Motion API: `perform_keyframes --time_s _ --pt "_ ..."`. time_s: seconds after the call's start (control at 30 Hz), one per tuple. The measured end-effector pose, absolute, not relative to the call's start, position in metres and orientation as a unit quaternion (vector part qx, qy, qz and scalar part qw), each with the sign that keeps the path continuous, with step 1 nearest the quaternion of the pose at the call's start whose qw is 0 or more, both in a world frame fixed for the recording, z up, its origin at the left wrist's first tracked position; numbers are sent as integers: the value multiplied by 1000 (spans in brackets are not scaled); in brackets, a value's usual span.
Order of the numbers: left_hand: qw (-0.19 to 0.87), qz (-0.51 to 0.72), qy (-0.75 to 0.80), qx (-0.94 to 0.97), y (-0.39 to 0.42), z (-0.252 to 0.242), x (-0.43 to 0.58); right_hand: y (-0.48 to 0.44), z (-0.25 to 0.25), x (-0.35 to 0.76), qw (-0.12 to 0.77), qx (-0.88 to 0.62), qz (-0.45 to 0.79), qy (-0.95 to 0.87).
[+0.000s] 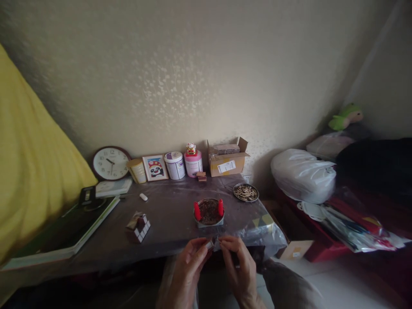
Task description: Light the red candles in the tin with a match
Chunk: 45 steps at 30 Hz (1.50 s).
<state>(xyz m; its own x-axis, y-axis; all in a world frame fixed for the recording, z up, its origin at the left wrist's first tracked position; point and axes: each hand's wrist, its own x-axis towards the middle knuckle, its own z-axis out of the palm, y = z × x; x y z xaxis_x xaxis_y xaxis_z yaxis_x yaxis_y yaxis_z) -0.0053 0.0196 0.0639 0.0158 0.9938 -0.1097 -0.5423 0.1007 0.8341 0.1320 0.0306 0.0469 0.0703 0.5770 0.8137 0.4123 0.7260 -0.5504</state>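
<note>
Just off the table's front edge, my left hand [192,262] is closed round a small matchbox [210,245]. The fingertips of my right hand [237,262] are pinched together close beside it, on what looks like a matchstick, small and blurred. Beyond both hands stands a round pot of dark soil [209,211], holding two upright red candles, one on the left [197,211] and one on the right [220,207]. A round dish of loose matchsticks [246,192] lies behind to the right. Several small boxes [139,226] are piled at the left.
The table [167,214] has a dark plastic cover. Along the wall stand a clock [111,163], a panda picture [156,168], tins [175,165] and an open carton [227,163]. A large green book [64,231] lies left; bags [302,174] are heaped right.
</note>
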Motion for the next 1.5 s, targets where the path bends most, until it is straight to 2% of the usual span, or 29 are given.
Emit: perform_keyframes --time_s 0.13,0.2,0.27,0.4,0.67,1.13,1.5 --pt "633 610 381 285 22 61 -5 24 59 135 638 -307 18 -706" --pt "632 613 373 291 23 63 -4 33 51 137 605 -296 1 -740" --pt "632 608 372 305 22 64 -5 50 35 141 565 -355 -15 -744" --pt "622 597 403 306 22 56 -12 76 14 153 608 -473 -27 -637" --pt "644 595 396 274 19 47 -22 71 32 157 649 -456 9 -609" --pt "630 609 444 186 16 42 -40 82 31 167 661 -503 27 -556" --pt "627 597 452 214 17 29 -49 88 40 166 658 -485 42 -574"
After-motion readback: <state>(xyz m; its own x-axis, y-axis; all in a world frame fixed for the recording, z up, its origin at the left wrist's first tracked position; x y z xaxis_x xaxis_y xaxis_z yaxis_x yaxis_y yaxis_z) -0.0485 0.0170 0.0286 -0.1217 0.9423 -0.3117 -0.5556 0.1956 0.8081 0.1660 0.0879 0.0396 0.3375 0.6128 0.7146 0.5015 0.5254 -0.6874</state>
